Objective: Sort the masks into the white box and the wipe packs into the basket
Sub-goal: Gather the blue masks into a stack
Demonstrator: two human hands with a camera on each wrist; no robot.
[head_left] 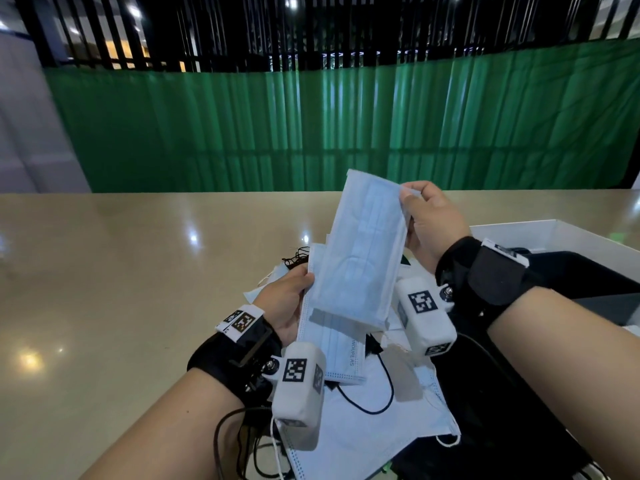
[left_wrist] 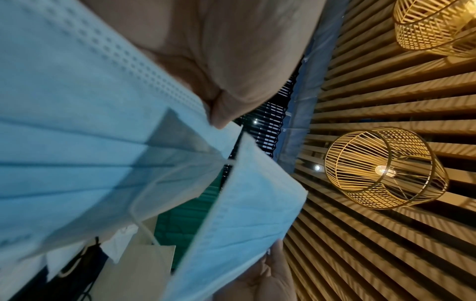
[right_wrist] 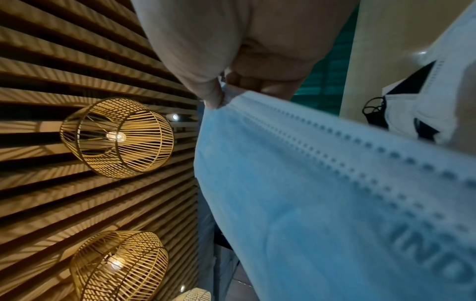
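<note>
**Two blue masks held up above the pile**

The right hand (head_left: 427, 223) pinches the top edge of a light blue mask (head_left: 363, 251) between thumb and curled fingers, holding it raised and tilted above the pile of masks (head_left: 374, 420); the right wrist view shows the thumb (right_wrist: 206, 89) pressed on the corner of the mask's dotted seam. The left hand (head_left: 287, 303) grips a second blue mask (head_left: 329, 351) by its left edge, thumb on top, fingers curled behind; this mask hangs lower than the first, partly overlapped by it, just above the pile; printed letters run along its right end. The pile lies on the beige table (head_left: 121, 271) at its near edge, below both hands; it holds pale blue and white masks, with black ear loops (head_left: 370, 393) trailing across them. The white box (head_left: 554, 233) stands to the right of the pile, behind the right wrist; what it holds cannot be told. Beyond the pile, a green curtain (head_left: 242, 133) hangs behind the table's far edge.
</note>
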